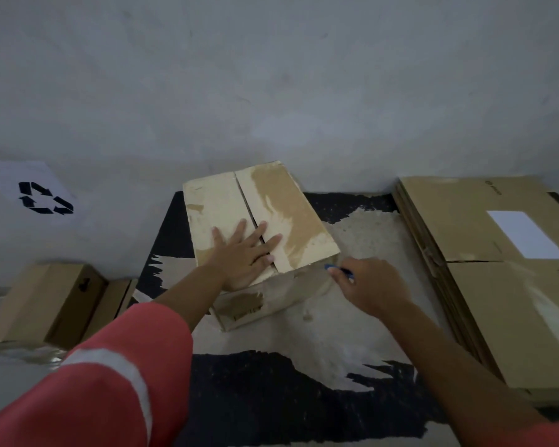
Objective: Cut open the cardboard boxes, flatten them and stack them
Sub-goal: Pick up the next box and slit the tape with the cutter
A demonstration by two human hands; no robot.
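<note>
My left grip (244,253) lies wide and flat, fingers spread, on top of the cardboard box (271,201), across its seam. Just right of it, my right grip (368,287) curls around a blue cutter (333,269) at the box's near corner. Further right sits a stack of flattened boxes (497,285).

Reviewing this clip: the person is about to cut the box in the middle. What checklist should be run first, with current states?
1. Box steadied: left hand lies flat on the box: ok.
2. Tool held: right hand grips the blue cutter at the box's near right corner: ok.
3. Blade extended: cannot tell.
4. Fingers clear of the centre seam: they lie across it: not ok.
5. Stack of flattened boxes within reach on the right: ok.
</note>
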